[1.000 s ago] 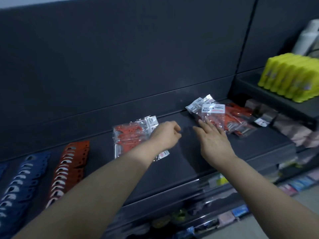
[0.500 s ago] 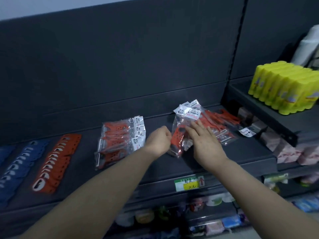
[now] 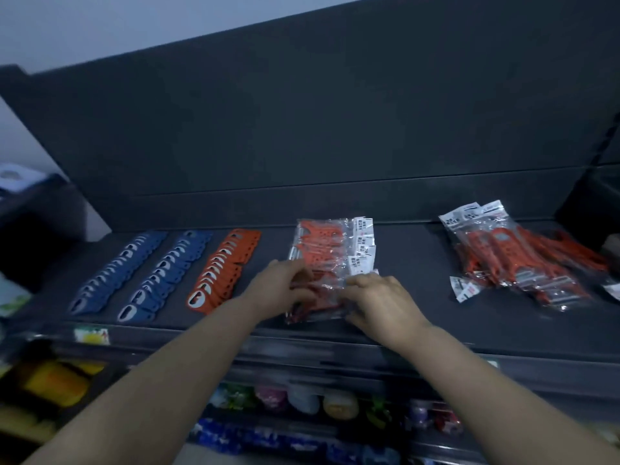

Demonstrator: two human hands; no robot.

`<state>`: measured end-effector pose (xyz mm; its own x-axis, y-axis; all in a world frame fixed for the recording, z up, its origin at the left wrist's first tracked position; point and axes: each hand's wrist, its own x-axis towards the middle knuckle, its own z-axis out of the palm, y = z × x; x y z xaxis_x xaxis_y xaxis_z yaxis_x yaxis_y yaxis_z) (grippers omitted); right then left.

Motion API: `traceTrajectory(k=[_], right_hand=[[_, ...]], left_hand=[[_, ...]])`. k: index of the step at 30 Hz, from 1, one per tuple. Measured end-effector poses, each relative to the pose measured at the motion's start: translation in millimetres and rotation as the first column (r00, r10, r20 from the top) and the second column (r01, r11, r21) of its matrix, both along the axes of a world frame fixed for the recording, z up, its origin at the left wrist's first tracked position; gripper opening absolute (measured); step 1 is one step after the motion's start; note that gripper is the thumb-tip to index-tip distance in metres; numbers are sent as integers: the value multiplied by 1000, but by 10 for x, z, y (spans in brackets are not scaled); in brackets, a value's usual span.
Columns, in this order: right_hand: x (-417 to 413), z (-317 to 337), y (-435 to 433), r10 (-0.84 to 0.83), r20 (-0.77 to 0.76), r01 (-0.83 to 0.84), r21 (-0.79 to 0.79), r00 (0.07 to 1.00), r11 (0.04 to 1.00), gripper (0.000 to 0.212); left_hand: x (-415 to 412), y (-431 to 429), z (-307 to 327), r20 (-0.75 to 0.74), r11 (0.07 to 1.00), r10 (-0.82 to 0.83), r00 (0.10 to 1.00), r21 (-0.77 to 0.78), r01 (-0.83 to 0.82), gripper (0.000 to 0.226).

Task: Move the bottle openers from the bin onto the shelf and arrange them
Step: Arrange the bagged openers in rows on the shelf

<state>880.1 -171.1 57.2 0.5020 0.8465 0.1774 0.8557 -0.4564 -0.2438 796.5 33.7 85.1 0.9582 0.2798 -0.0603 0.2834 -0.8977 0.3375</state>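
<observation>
Shelf (image 3: pixel 419 297) work fills the head view, the only one I have. Both hands meet on the front packet (image 3: pixel 318 297), a clear bag with a red opener inside, lying near the shelf's front edge about midway along. My left hand (image 3: pixel 285 286) curls its fingers onto the packet's left side. My right hand (image 3: pixel 379 297) has bent fingers pinching the right side, though blur hides the exact fingertip contact. The packet touches and partly overlaps the bagged row (image 3: pixel 332 246), which runs back toward the shelf's rear edge. Toward the left end lie the blue rows (image 3: pixel 171 270) and an orange row (image 3: pixel 224 266), neatly fanned, which I judge finished. Toward the right end sits a loose pile (image 3: pixel 516 260) of bagged red openers, untidy, so I reckon the job is roughly half done. The bin is out of sight, so I cannot tell whether more wait there.
</observation>
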Motion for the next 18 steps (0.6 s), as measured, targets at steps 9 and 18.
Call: traceTrajectory(k=[9,18], right_hand=[[-68,-32,9,-202,24,202,-9,979,979,19],[368,126,-845,-608,95,596,125,788,793,25]], left_hand=[[91,61,-109,145,993,-97,985,76,87,34],[931,-872,-72,158,939,-143,977,-291,184,14]])
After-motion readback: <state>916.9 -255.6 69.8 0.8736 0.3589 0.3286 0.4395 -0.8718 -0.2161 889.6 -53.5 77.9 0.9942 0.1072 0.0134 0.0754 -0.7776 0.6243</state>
